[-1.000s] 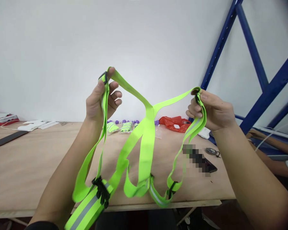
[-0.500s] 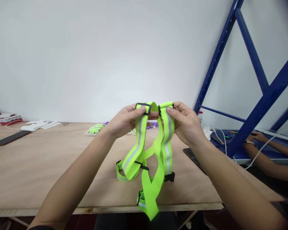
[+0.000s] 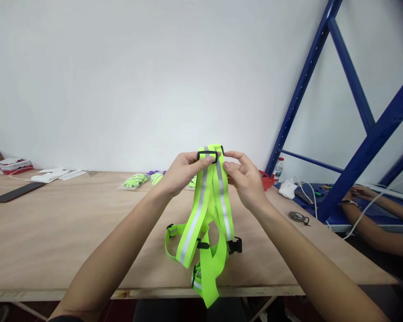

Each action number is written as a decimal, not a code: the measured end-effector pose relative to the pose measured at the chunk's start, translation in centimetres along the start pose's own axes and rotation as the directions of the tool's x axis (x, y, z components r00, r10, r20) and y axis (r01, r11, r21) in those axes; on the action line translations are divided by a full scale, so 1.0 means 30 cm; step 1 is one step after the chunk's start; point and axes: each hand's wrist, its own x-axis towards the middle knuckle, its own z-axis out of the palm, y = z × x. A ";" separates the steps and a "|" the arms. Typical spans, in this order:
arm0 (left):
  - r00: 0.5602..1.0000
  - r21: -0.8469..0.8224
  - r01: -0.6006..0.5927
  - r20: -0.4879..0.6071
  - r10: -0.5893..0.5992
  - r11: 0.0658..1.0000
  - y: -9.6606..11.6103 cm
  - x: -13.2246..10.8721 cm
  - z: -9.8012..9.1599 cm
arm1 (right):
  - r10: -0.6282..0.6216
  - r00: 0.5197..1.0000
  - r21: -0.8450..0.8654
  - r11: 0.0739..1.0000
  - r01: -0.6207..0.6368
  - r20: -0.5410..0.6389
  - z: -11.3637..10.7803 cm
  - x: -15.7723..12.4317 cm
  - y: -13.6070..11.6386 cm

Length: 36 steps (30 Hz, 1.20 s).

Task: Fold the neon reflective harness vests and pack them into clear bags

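A neon-yellow reflective harness (image 3: 199, 210) with grey stripes hangs from my hands over the table's front part. My left hand (image 3: 184, 172) pinches one strap at its black slider buckle (image 3: 207, 156), thumb in front. At the top of the other strap is my right hand (image 3: 243, 179), thumb and forefinger at its edge. The two straps now lie side by side, partly overlapping. A black side-release clip (image 3: 235, 245) dangles at the lower right of the harness. Its lower end hangs past the table edge, and a side loop rests on the left.
Bagged neon straps (image 3: 135, 180) lie at the back of the table (image 3: 70, 232). A red basket (image 3: 267, 180), a bottle (image 3: 278, 170) and a round metal object (image 3: 298, 217) stand or lie right. Beyond the blue rack (image 3: 352, 179) are another person's arms (image 3: 369, 219).
My hands have come closer together, and the two strap tops have moved from apart to overlapping. A dark flat object by my right forearm is out of sight; the round metal object now shows.
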 end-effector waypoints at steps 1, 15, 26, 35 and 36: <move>0.999 -0.035 -0.018 -0.039 0.017 0.999 -0.004 0.004 0.005 | 0.023 1.000 0.014 1.000 -0.023 0.021 0.004 -0.012 0.011; 0.908 -0.119 -0.303 -0.337 0.249 0.945 0.049 0.095 -0.033 | 0.422 0.849 -0.162 0.907 -0.390 0.318 -0.047 -0.289 0.294; 0.840 -0.111 -0.321 -0.491 0.229 0.941 0.028 0.132 -0.152 | 0.522 0.832 -0.278 0.841 -0.464 0.189 -0.179 -0.408 0.310; 0.812 -0.012 -0.300 -0.528 0.249 0.954 0.041 0.158 -0.190 | 0.346 0.934 -0.243 0.902 -0.357 -0.087 -0.256 -0.423 0.350; 0.816 -0.005 -0.303 -0.518 0.257 0.953 0.055 0.150 -0.182 | 0.335 0.938 -0.237 0.907 -0.347 -0.089 -0.266 -0.427 0.352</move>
